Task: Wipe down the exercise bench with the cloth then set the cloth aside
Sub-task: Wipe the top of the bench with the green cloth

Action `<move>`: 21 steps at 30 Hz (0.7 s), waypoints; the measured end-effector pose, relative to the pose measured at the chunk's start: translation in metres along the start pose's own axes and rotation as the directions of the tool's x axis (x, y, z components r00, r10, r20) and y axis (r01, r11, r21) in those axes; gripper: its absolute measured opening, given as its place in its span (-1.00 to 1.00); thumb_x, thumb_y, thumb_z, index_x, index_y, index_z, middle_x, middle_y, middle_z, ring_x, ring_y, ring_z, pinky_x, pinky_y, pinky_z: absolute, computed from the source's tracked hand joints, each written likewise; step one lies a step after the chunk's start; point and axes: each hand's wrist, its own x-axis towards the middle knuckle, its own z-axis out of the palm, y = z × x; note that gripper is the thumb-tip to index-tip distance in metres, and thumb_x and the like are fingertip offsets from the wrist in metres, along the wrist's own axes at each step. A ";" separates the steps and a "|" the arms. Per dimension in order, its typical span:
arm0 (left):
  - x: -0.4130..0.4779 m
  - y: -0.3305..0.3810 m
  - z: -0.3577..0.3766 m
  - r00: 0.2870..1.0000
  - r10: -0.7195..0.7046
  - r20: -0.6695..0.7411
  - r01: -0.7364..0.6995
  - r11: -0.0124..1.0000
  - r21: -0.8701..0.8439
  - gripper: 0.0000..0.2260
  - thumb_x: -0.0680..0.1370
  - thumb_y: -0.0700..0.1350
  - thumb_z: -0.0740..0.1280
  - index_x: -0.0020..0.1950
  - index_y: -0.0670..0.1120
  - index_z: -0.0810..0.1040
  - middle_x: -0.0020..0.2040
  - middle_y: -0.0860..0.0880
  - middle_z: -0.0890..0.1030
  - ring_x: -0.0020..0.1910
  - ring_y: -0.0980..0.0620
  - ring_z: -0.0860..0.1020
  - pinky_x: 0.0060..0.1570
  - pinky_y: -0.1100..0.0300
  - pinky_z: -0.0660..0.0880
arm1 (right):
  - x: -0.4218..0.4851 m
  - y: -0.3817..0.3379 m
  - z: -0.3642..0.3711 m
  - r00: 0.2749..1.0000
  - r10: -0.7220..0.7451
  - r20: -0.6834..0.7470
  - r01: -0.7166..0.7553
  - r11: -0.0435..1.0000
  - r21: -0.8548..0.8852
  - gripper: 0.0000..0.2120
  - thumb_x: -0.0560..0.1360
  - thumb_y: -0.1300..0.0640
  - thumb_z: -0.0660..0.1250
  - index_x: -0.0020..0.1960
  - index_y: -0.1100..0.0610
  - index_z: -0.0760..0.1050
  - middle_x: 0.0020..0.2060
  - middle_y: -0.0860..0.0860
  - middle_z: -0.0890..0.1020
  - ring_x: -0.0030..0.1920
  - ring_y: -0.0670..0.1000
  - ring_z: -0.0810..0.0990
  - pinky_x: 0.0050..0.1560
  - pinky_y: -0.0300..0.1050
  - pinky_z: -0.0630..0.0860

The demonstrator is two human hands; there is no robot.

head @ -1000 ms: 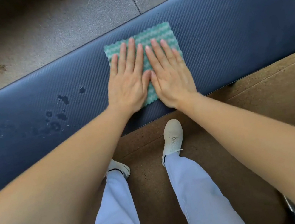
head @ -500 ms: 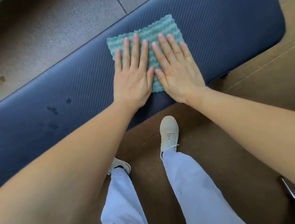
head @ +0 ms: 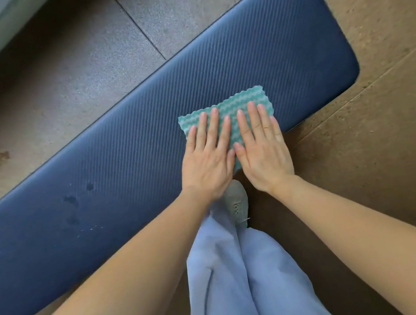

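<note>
Mid-wipe: left hand (head: 209,164) and right hand (head: 262,150) press flat, unclenched, on the cloth (head: 232,110) near the bench's (head: 264,44) right end; wet spots (head: 71,200) far left likely need wiping next.

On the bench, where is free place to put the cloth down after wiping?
The bench is bare between the cloth and its rounded right end, and between the left hand and the wet spots. It is crowded only where the right hand and left hand press the cloth.
</note>
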 end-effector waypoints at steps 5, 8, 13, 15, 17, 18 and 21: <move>0.106 -0.019 -0.044 0.994 0.092 -0.065 -0.087 0.993 0.075 -0.42 0.72 0.12 -0.08 0.70 -0.08 -0.05 0.70 -0.17 -0.05 0.68 -0.19 -0.08 0.64 -0.13 -0.05 | 0.092 0.032 -0.039 0.994 0.075 -0.084 -0.081 0.995 -0.065 -0.38 0.71 -0.12 -0.15 0.67 0.16 -0.14 0.66 0.19 -0.08 0.66 0.14 -0.12 0.64 0.14 -0.06; 0.165 -0.024 -0.067 0.989 0.124 -0.080 -0.117 0.990 0.082 -0.41 0.72 0.15 -0.11 0.70 -0.08 -0.05 0.70 -0.16 -0.04 0.68 -0.18 -0.06 0.64 -0.13 -0.04 | 0.145 0.060 -0.067 0.992 0.070 -0.102 -0.079 0.993 -0.087 -0.37 0.70 -0.14 -0.15 0.67 0.13 -0.14 0.66 0.16 -0.08 0.66 0.11 -0.12 0.64 0.12 -0.09; 0.204 -0.015 -0.082 0.993 0.092 -0.070 -0.087 0.993 0.076 -0.40 0.71 0.16 -0.14 0.69 -0.09 -0.09 0.70 -0.17 -0.08 0.68 -0.19 -0.08 0.63 -0.19 -0.02 | 0.175 0.087 -0.086 0.995 0.029 -0.097 -0.040 0.993 -0.113 -0.38 0.71 -0.14 -0.15 0.68 0.11 -0.14 0.66 0.14 -0.08 0.66 0.10 -0.12 0.64 0.13 -0.12; 0.199 -0.008 -0.079 0.994 0.072 -0.089 -0.063 0.993 0.097 -0.40 0.71 0.15 -0.14 0.69 -0.11 -0.09 0.69 -0.20 -0.06 0.67 -0.22 -0.07 0.62 -0.22 -0.05 | 0.170 0.088 -0.085 0.994 0.040 -0.104 -0.051 0.993 -0.103 -0.38 0.71 -0.13 -0.13 0.68 0.12 -0.14 0.66 0.14 -0.08 0.66 0.10 -0.11 0.64 0.13 -0.12; 0.189 0.000 -0.073 0.993 0.076 -0.091 -0.066 0.993 0.100 -0.40 0.72 0.14 -0.13 0.69 -0.14 -0.07 0.69 -0.23 -0.04 0.67 -0.25 -0.05 0.62 -0.25 -0.07 | 0.157 0.089 -0.080 0.993 0.066 -0.099 -0.075 0.993 -0.091 -0.38 0.71 -0.12 -0.12 0.67 0.13 -0.14 0.66 0.16 -0.07 0.66 0.12 -0.11 0.64 0.15 -0.10; 0.183 0.005 -0.069 0.993 0.089 -0.083 -0.080 0.992 0.096 -0.39 0.72 0.14 -0.11 0.69 -0.15 -0.06 0.68 -0.25 -0.04 0.67 -0.26 -0.05 0.61 -0.26 -0.08 | 0.147 0.090 -0.077 0.993 0.074 -0.091 -0.082 0.993 -0.087 -0.38 0.71 -0.12 -0.12 0.67 0.14 -0.15 0.66 0.17 -0.07 0.66 0.13 -0.10 0.64 0.15 -0.09; 0.159 0.025 -0.057 0.992 0.123 -0.037 -0.120 0.990 0.080 -0.38 0.72 0.15 -0.09 0.69 -0.16 -0.06 0.68 -0.27 -0.04 0.67 -0.28 -0.06 0.61 -0.27 -0.07 | 0.109 0.097 -0.065 0.995 0.089 -0.043 -0.092 0.993 -0.070 -0.37 0.72 -0.12 -0.11 0.67 0.15 -0.16 0.66 0.19 -0.09 0.66 0.14 -0.12 0.63 0.17 -0.09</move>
